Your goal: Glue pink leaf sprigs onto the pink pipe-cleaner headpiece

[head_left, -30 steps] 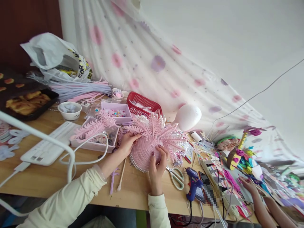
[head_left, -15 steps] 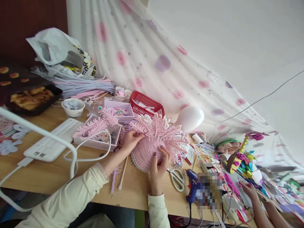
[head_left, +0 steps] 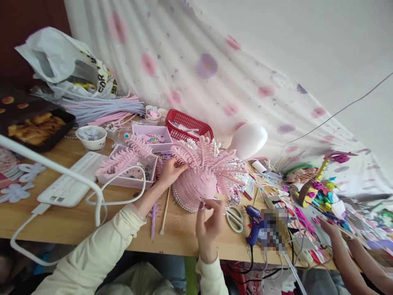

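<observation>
Pink fronds already crowned the headpiece (head_left: pixel 196 180) your left hand (head_left: pixel 168 173) grasped; right hand (head_left: pixel 210 219), just below, pinched unclearly, more trimming seemingly left

A pink woven dome headpiece (head_left: pixel 196 184), feathery fronds fanned upward, pearl-trimmed, sits on the table (head_left: pixel 61 221).

The left arm, in a cream sleeve, is stretched from 7 o'clock toward 1 o'clock, and the left hand (head_left: pixel 170 172) is held with fingers curled and pinched at their tips. The right hand (head_left: pixel 210 221) is raised at 6 o'clock, wrist bent back, palm turned inward, fingers loosely curled, the grip not closed.
</observation>
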The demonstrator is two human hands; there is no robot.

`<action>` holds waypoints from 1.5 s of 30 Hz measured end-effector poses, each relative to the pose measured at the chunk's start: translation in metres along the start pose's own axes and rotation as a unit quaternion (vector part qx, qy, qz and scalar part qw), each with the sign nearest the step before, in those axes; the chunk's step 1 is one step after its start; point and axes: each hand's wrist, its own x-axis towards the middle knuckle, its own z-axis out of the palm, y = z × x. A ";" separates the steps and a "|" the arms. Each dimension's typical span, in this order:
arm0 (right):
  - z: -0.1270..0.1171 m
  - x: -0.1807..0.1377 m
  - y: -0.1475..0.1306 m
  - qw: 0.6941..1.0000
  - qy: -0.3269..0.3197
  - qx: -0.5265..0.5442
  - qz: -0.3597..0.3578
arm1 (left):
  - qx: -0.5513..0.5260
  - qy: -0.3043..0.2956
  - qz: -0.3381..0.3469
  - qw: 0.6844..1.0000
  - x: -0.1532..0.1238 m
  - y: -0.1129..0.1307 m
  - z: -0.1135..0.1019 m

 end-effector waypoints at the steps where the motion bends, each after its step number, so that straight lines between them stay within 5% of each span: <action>1: 0.001 -0.005 -0.011 0.996 -0.084 0.000 0.021 | 0.003 -0.004 0.001 1.000 0.001 0.001 -0.001; 3: 0.009 -0.014 -0.032 0.969 -0.232 -0.032 0.078 | 0.007 -0.012 0.000 1.000 0.003 0.001 -0.004; 5: 0.021 -0.019 -0.045 0.940 -0.308 -0.084 0.122 | 0.008 -0.021 0.000 1.000 0.004 0.000 -0.005; 11: 0.036 -0.018 -0.046 0.905 -0.362 -0.152 0.164 | -0.011 -0.033 0.008 0.999 0.003 0.000 -0.004; 14: 0.011 -0.012 -0.040 0.896 -0.378 -0.065 0.225 | -0.025 -0.039 0.010 0.999 0.002 0.001 -0.003; 17: -0.033 -0.001 -0.035 0.830 -0.404 0.084 0.376 | -0.034 -0.044 0.009 0.998 0.001 0.001 -0.003; 21: -0.098 0.014 -0.035 0.786 -0.396 0.173 0.442 | -0.040 -0.050 0.008 0.998 0.003 -0.002 -0.004; 27: -0.154 0.016 -0.041 0.813 -0.275 0.244 0.451 | -0.035 -0.051 0.006 0.998 0.004 -0.004 -0.003; 33: -0.166 0.032 -0.035 0.824 -0.300 0.263 0.401 | -0.027 -0.048 0.006 0.998 0.003 -0.003 -0.003; 40: -0.110 0.074 -0.021 0.942 -0.216 0.032 0.254 | -0.012 -0.040 0.019 0.999 0.002 -0.004 -0.001; 45: -0.064 0.105 -0.003 0.962 -0.183 0.084 0.184 | 0.005 -0.034 0.022 0.999 0.002 -0.007 0.000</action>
